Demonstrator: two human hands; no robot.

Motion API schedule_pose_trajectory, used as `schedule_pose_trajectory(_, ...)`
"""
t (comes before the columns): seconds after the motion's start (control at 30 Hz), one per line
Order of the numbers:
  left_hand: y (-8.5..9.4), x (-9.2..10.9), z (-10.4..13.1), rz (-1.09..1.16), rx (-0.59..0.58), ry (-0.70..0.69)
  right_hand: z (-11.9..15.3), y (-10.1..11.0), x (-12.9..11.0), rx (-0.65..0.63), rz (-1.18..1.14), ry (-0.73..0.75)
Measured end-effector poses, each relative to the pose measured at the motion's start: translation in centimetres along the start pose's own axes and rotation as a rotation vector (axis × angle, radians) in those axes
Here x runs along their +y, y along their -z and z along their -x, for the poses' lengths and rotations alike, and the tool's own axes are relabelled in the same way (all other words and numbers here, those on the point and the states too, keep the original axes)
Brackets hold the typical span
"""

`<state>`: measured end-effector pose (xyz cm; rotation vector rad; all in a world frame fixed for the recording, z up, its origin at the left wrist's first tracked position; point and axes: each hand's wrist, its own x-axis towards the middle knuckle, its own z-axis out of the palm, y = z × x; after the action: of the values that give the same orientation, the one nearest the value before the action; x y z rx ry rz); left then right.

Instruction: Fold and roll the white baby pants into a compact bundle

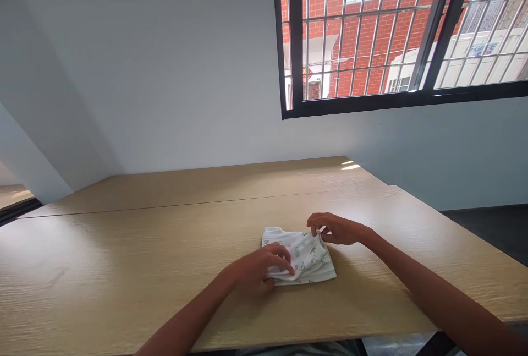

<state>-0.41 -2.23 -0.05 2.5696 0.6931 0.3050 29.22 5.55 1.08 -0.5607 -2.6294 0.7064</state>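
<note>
Both hands are pressing a folded white printed cloth point(303, 257) on the counter point(124, 268): left hand point(258, 268) pinching the near edge, right hand point(334, 229) pinching the far corner (likely squaring the fold).

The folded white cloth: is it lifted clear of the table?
No, the folded white cloth lies flat on the wooden table under both hands.

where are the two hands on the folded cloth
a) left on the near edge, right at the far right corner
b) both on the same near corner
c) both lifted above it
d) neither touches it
a: the left hand lies on the near edge of the cloth, the right hand pinches its far right corner.
</note>
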Motion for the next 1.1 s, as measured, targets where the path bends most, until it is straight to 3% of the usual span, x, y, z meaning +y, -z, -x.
schedule_pose_trajectory(0.2, 0.4, 0.3, 0.2, 0.014, 0.036, 0.056, -0.1, -0.2, -0.2, 0.000, 0.067, -0.007)
schedule_pose_trajectory(0.43, 0.6, 0.2, 0.0, 0.051, 0.077, 0.064, -0.3, -0.5, -2.2, 0.008, 0.143, -0.117)
schedule_pose_trajectory(0.57, 0.3, -0.3, -0.2, -0.038, 0.146, 0.054, -0.4, -1.1, -2.5, -0.042, 0.148, -0.138)
schedule_pose_trajectory(0.7, 0.3, -1.0, -0.2, -0.106, 0.072, 0.066, -0.3, -0.9, -2.3, -0.080, 0.116, -0.189)
schedule_pose_trajectory(0.77, 0.4, -1.3, 0.0, -0.113, 0.034, 0.108, -0.2, -0.5, -2.4, -0.186, 0.014, -0.190)
schedule_pose_trajectory(0.9, 0.7, -1.7, 0.1, -0.089, -0.004, 0.175, -0.2, -0.8, -2.9, -0.642, -0.458, -0.158)
schedule_pose_trajectory(0.93, 0.7, -1.7, 0.1, -0.090, -0.010, 0.182, -0.3, -1.1, -3.2, -0.654, -0.492, -0.145)
schedule_pose_trajectory(0.97, 0.6, -1.7, 0.1, -0.099, -0.012, 0.182, -0.4, -1.4, -3.5, -0.592, -0.456, -0.128)
schedule_pose_trajectory(1.1, 0.1, -1.4, -0.1, -0.181, 0.016, 0.131, -0.9, -2.9, -4.9, -0.149, -0.055, -0.035)
